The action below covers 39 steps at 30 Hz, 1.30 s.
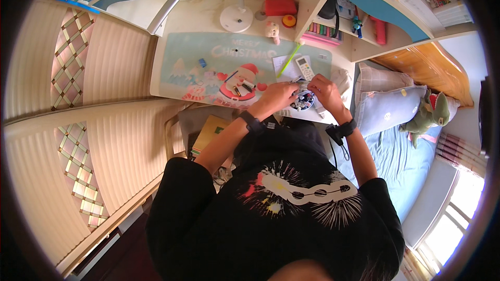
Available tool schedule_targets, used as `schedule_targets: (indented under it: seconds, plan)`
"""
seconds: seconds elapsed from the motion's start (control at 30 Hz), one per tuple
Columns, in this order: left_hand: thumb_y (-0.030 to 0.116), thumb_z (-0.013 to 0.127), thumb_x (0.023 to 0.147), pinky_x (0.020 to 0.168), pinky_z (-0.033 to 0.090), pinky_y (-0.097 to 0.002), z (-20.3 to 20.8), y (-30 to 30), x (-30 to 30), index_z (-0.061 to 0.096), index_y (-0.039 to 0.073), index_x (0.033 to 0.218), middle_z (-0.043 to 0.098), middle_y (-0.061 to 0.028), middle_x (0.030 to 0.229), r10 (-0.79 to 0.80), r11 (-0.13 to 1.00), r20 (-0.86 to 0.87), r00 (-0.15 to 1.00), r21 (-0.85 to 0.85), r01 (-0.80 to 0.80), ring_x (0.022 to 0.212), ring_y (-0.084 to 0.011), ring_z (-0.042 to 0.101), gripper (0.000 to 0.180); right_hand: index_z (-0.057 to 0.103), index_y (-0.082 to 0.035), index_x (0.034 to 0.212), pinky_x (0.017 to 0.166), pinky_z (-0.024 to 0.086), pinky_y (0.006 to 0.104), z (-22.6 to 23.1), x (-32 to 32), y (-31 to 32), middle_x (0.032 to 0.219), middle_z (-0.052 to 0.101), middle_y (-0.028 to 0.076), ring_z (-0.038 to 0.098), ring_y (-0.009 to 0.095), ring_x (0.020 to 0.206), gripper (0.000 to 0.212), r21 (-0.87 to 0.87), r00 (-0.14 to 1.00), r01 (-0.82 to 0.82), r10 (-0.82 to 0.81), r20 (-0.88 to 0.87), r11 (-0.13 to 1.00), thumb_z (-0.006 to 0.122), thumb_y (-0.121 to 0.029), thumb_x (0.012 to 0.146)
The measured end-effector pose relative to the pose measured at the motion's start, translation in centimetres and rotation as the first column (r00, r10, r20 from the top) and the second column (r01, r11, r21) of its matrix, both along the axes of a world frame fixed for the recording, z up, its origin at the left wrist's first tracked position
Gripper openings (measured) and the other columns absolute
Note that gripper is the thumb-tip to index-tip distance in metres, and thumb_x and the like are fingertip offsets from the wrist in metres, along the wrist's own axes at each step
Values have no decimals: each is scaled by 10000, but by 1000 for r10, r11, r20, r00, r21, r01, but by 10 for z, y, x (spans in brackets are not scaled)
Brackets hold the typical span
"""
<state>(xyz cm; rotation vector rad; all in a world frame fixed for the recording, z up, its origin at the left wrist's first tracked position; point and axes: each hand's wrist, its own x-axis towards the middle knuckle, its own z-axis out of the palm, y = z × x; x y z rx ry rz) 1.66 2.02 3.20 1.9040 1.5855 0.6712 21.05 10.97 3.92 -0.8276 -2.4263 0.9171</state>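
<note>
A round container full of pens point(302, 102) stands near the front right edge of the desk. My left hand point(278, 97) reaches to its left side, fingers closed together at the rim. Over its right side is my right hand point(324, 91), with bent fingers pinched close to the left fingertips. What either hand holds, if anything, is too small to make out. Just beyond the hands lie a white remote control point(303, 66), a white notepad point(283, 64) and a bright green pen point(289, 59) with a pale round top.
A blue Christmas desk mat point(192, 52) carries a few dark pens point(241, 90) and a small blue object point(202, 63). Behind are a white lamp base point(236, 18), a small plush toy point(272, 30) and a red case point(280, 7). A crumpled pale cloth point(341, 80) lies at right.
</note>
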Motion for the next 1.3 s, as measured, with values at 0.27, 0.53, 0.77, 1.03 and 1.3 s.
schedule_targets:
  seconds: [0.27, 0.53, 0.77, 1.03, 1.3]
  plan:
    - [229, 677, 808, 624, 474, -367, -14, -6, -41, 629, 70, 969, 633, -116, 734, 34, 997, 159, 987, -81, -21, 690, -287, 626, 232, 616, -16, 756, 636, 485, 365, -26, -1, 5, 762, 600, 122, 611, 293, 707, 54, -152, 995, 90, -82, 58, 984, 657, -21, 721]
    - [97, 584, 748, 713, 467, -453, -114, -45, -208, 619, 88, 892, 623, -149, 840, 685, 722, -254, 683, 106, -684, 816, -371, 586, 148, 597, -47, 934, 607, 480, 333, -25, 1, -1, 707, 622, 96, 614, 217, 659, 241, -204, 951, 276, -236, 197, 939, 727, -145, 756]
    - [3, 539, 754, 787, 448, -469, -141, -72, -227, 591, 58, 960, 554, -202, 1038, 513, 833, -359, 779, -8, -553, 973, -399, 530, 219, 581, -47, 1051, 568, 469, 317, -5, 39, -21, 671, 608, 110, 600, 223, 597, 224, -15, 821, 570, -570, -19, 822, 642, -86, 839]
    - [80, 540, 843, 803, 455, -466, -156, -70, -223, 555, -3, 992, 571, -220, 989, 557, 778, -452, 697, -10, -628, 952, -401, 541, 172, 621, -27, 985, 569, 466, 307, 16, 49, -54, 707, 613, 128, 604, 211, 601, 139, 1, 752, 658, -657, -54, 753, 593, -37, 849]
    - [111, 559, 876, 770, 455, -442, -90, -39, -171, 522, -7, 1051, 570, -214, 974, 344, 939, -190, 920, 43, -342, 911, -380, 560, 214, 621, -20, 991, 575, 477, 312, 35, 5, -82, 756, 631, 127, 619, 238, 615, 144, -71, 843, 521, -525, -113, 851, 600, -23, 849]
